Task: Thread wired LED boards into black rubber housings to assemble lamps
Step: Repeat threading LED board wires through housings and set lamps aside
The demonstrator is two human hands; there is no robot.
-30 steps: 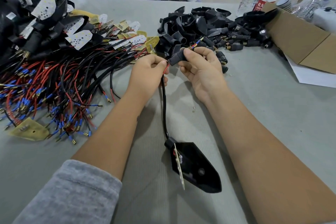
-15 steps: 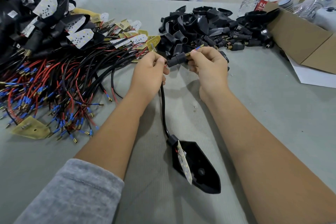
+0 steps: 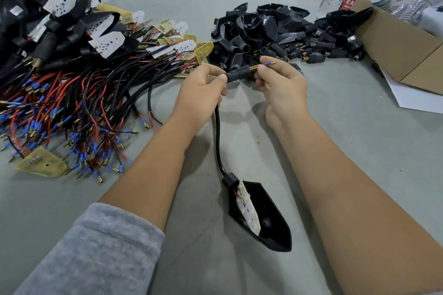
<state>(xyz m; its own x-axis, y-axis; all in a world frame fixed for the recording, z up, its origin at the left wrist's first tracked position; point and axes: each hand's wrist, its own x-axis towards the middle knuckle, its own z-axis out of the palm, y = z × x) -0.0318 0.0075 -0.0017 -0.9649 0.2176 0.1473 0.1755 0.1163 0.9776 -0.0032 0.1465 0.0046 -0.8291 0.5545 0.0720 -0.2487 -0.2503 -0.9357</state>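
Rubber housing stem (image 3: 238,72) held level above the bench (image 3: 359,151) between both hands: left hand (image 3: 201,88) pinches its rear, right hand (image 3: 280,81) pinches the brass end (wire tip (image 3: 268,63) poking through), likely to pull wires onward.

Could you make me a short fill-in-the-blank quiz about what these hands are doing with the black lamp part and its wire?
1. The black stem piece is held between ____ hands.
2. The wire tip poking out past the right hand is ____ in colour.
3. The white LED board sits in the black housing, which lies ____ the person's forearms.
4. The left hand grips the end nearest the black ____.

Missing words: both; blue; between; cable
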